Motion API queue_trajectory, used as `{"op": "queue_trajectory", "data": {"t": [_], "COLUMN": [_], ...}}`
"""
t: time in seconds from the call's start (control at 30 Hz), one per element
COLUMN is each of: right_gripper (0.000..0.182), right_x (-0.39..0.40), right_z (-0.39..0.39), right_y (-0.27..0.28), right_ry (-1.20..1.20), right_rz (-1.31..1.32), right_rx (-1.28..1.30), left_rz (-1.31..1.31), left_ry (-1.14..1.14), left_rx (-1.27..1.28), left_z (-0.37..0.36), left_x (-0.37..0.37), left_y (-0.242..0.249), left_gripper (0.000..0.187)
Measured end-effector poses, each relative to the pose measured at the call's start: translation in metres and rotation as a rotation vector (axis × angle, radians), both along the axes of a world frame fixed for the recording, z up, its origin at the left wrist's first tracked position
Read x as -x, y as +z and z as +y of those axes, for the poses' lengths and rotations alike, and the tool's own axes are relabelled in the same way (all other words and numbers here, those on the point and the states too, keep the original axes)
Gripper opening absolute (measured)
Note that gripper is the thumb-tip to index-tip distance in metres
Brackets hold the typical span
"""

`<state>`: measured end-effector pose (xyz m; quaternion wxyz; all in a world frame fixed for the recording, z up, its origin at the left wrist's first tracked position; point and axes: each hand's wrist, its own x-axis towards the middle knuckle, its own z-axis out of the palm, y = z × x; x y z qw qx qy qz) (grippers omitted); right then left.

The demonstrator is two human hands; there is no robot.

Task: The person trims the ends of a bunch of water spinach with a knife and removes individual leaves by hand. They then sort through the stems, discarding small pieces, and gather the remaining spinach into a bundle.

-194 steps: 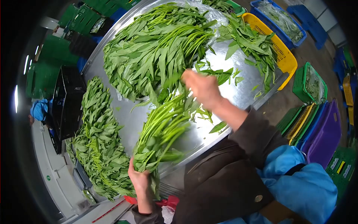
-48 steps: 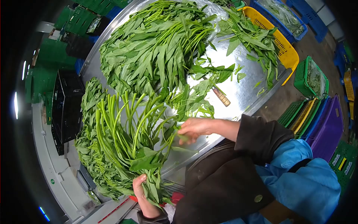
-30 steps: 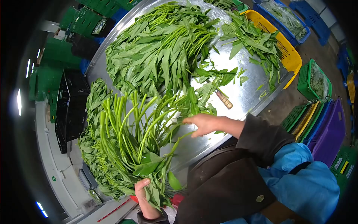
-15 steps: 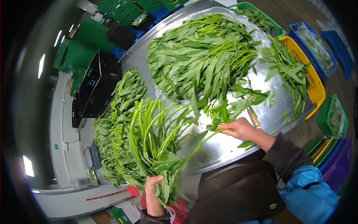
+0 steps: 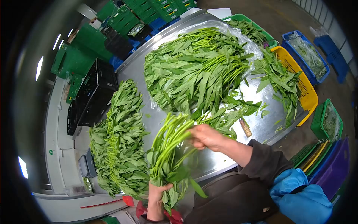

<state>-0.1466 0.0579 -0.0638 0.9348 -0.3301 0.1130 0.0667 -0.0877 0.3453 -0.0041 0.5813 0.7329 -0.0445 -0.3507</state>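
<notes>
Stems of the bunch (image 5: 167, 149), fanned before, now gathered; left hand (image 5: 156, 194) grips leaves, right hand (image 5: 205, 136) clasps stems.

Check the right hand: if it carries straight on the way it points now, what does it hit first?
The right hand points left, at the stem ends of the bunch of greens that the left hand grips low down. It seems to touch them already. Past them lies the stacked pile of greens, though depth is unclear.

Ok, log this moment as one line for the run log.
left hand: grips bunch of greens at leafy end | right hand: on bunch's stem ends | steel table: big pile, stacked greens, knife
</notes>
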Motion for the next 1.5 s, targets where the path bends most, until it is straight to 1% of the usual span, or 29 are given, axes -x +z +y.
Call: {"op": "queue_trajectory", "data": {"t": [0.03,0.07,0.1,0.17,0.2,0.23,0.3,0.37,0.43,0.47,0.5,0.57,0.6,0.63,0.7,0.77,0.8,0.87,0.9,0.97,1.03,1.07,1.1,1.17,1.23,1.3,1.33,1.4,1.5], "right_gripper": [0.031,0.026,0.022,0.017,0.014,0.014,0.016,0.023,0.023,0.021,0.021,0.016,0.016,0.016,0.019,0.021,0.021,0.025,0.025,0.032,0.037,0.035,0.035,0.034,0.034,0.032,0.032,0.032,0.03], "right_x": [0.003,0.013,0.022,0.031,0.03,0.033,0.039,0.044,0.033,0.027,0.023,0.013,0.013,0.023,0.045,0.052,0.054,0.057,0.055,0.045,0.031,0.028,0.03,0.034,0.038,0.039,0.04,0.045,0.049], "right_z": [-0.009,-0.025,-0.041,-0.068,-0.072,-0.068,-0.05,-0.038,-0.016,-0.005,0.0,0.005,-0.002,-0.012,-0.043,-0.08,-0.087,-0.092,-0.088,-0.059,-0.045,-0.044,-0.044,-0.045,-0.047,-0.052,-0.051,-0.048,-0.051], "right_y": [-0.012,-0.025,-0.032,-0.031,-0.03,-0.028,0.007,0.038,0.053,0.058,0.052,0.025,0.021,0.02,0.035,0.027,0.017,-0.002,0.006,0.024,0.008,0.009,0.007,0.001,0.003,0.017,0.015,0.009,0.009], "right_ry": [0.006,-0.085,-0.175,-0.309,-0.199,-0.193,-0.651,-0.427,-0.353,-0.317,-0.321,-0.332,-0.309,-0.297,0.08,-0.071,-0.066,-0.477,-0.479,-0.164,0.066,0.174,0.173,0.184,0.167,0.28,0.282,0.087,0.131], "right_rz": [0.007,-0.024,-0.052,0.127,0.259,0.267,-0.266,-0.307,-0.52,-0.565,-0.555,-0.566,-0.641,-0.643,-0.068,0.212,0.214,0.065,0.073,-0.046,-0.097,-0.069,-0.067,-0.261,-0.265,-0.111,-0.112,-0.176,-0.212], "right_rx": [0.006,-0.19,-0.386,-0.18,0.473,0.476,1.789,1.523,1.646,1.571,1.573,1.456,1.313,1.311,0.754,0.679,0.684,2.118,2.122,1.479,1.231,0.975,0.975,0.802,0.824,0.983,0.984,0.881,0.893], "left_rz": [-0.042,-0.094,-0.088,-0.163,-0.202,-0.206,-0.19,-0.208,-0.229,-0.228,-0.226,-0.219,-0.231,-0.241,-0.258,-0.255,-0.252,-0.297,-0.321,-0.314,-0.367,-0.425,-0.424,-0.725,-0.734,-0.794,-0.794,-0.89,-0.948], "left_ry": [-0.057,-0.064,-0.054,-0.092,-0.121,-0.111,-0.1,-0.109,-0.134,-0.139,-0.142,-0.176,-0.177,-0.174,-0.192,-0.159,-0.154,-0.141,-0.139,-0.15,-0.145,-0.178,-0.18,-0.272,-0.264,-0.279,-0.276,-0.301,-0.313], "left_rx": [-0.045,-0.053,-0.046,-0.142,-0.178,-0.187,-0.185,-0.18,-0.184,-0.156,-0.125,-0.167,-0.156,-0.146,-0.148,-0.111,-0.107,-0.135,-0.144,-0.138,-0.119,-0.157,-0.157,-0.268,-0.27,-0.299,-0.299,-0.314,-0.319], "left_z": [-0.002,-0.003,0.0,0.003,0.001,-0.005,-0.008,-0.013,-0.015,-0.018,-0.02,-0.022,-0.023,-0.023,-0.018,-0.015,-0.014,-0.01,-0.013,-0.017,-0.023,-0.021,-0.018,-0.013,-0.017,-0.017,-0.017,-0.019,-0.026], "left_x": [0.001,0.002,0.001,0.0,-0.001,0.001,0.001,-0.001,-0.002,-0.002,-0.002,-0.003,-0.002,-0.001,-0.002,-0.001,0.0,0.002,0.001,0.005,0.005,0.004,0.001,-0.002,0.001,0.001,0.001,0.004,0.006], "left_y": [0.005,0.005,0.002,-0.003,-0.002,0.001,0.002,0.0,-0.002,-0.005,-0.007,-0.004,-0.004,-0.003,-0.003,-0.005,-0.007,-0.009,-0.011,-0.008,-0.007,-0.008,-0.01,-0.014,-0.01,-0.011,-0.01,-0.008,0.002], "left_gripper": [0.064,0.054,0.054,0.052,0.048,0.046,0.046,0.046,0.047,0.044,0.042,0.047,0.047,0.048,0.05,0.051,0.051,0.05,0.05,0.05,0.052,0.054,0.054,0.056,0.056,0.057,0.057,0.059,0.06]}}
